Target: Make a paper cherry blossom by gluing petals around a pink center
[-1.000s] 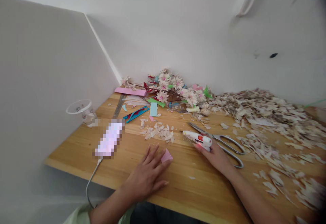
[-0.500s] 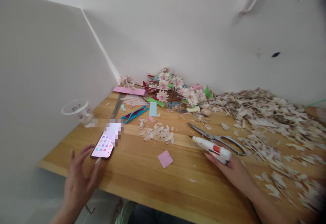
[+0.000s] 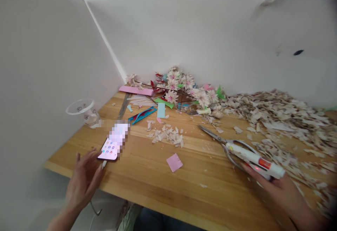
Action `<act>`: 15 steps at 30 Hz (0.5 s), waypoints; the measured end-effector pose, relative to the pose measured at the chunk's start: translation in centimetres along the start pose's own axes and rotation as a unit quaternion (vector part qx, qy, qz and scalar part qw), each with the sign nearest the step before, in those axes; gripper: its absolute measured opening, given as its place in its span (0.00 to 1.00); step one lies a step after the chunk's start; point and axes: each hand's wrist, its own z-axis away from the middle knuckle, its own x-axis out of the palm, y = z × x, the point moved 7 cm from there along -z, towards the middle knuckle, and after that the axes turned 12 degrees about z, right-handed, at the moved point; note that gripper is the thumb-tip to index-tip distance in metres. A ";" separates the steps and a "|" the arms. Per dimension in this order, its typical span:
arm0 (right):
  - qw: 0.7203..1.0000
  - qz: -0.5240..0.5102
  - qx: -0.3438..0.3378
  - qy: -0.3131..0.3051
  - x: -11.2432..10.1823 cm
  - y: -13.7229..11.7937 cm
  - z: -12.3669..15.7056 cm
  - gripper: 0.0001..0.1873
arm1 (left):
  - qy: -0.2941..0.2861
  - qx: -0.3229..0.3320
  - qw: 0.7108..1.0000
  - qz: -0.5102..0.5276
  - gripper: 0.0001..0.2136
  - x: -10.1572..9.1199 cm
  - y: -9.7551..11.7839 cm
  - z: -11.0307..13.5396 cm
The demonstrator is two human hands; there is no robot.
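Note:
My left hand (image 3: 83, 180) hovers open at the table's front left edge, fingers spread, its fingertips right at the near end of a lit phone (image 3: 113, 144) that has a white cable plugged in. My right hand (image 3: 283, 188) is closed around a white glue gun (image 3: 254, 160) with a red switch, held low over the handles of the steel scissors (image 3: 223, 142). A small pink paper square (image 3: 174, 162) lies on the wooden table (image 3: 158, 185) between my hands.
Paper flowers (image 3: 184, 90) and coloured paper strips pile in the back corner. A big heap of beige paper scraps (image 3: 279, 115) covers the table's right side; a smaller scrap pile (image 3: 167, 135) lies mid-table. A clear plastic cup (image 3: 85, 111) stands by the left partition.
My left hand left the pink paper square and went left to the phone. My right hand carried the glue gun rightward, across the scissors.

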 end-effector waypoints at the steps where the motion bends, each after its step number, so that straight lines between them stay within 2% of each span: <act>1: 1.000 0.005 0.006 0.006 -0.3 -0.2 0.0 0.18 | -0.007 -0.005 1.000 -0.003 0.20 0.1 -0.2 0.0; 4: 0.999 0.008 0.023 0.021 -1.0 -1.0 0.1 0.17 | -0.020 -0.003 1.000 -0.016 0.21 0.1 -0.4 0.0; 8: 0.999 0.018 0.021 0.032 -2.0 -1.8 0.0 0.13 | 0.005 0.003 0.999 -0.042 0.20 -0.4 -0.3 -0.1; 12: 0.999 0.020 0.020 0.041 -2.8 -0.9 -0.4 0.13 | 0.009 0.008 0.999 -0.046 0.21 -0.4 -0.1 -0.4; 15: 0.999 0.013 0.029 0.009 -2.9 0.7 -0.7 0.13 | 0.002 0.025 0.999 -0.040 0.22 -0.1 0.3 -0.5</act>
